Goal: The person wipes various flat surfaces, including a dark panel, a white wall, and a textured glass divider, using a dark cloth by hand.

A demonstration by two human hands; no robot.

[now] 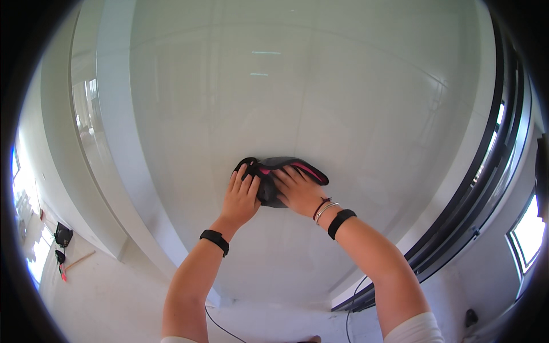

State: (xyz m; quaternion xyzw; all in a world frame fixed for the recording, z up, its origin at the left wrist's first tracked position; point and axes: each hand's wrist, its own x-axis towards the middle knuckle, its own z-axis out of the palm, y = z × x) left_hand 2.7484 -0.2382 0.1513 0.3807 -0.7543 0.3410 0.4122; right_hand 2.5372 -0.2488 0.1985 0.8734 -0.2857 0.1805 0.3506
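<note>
A dark grey cloth [268, 188] with black and pink edging lies bunched against a glossy pale wall panel [300, 103]. My left hand [244, 193] rests on the cloth's left part, fingers pointing up and a little apart. On its right part, my right hand [300, 188] is spread, with the fingertips near the pink edge. Both hands touch the cloth; whether the fingers grip it or only press on it I cannot tell. Black bands are on both wrists, with bracelets beside the right one.
A black-framed sliding door or window [467, 193] runs down the right side. On the left stands a pale column edge [118, 128]. Dark cables [223, 328] trail over the floor. A black bag [63, 234] and a wooden stick [80, 260] lie at the far left.
</note>
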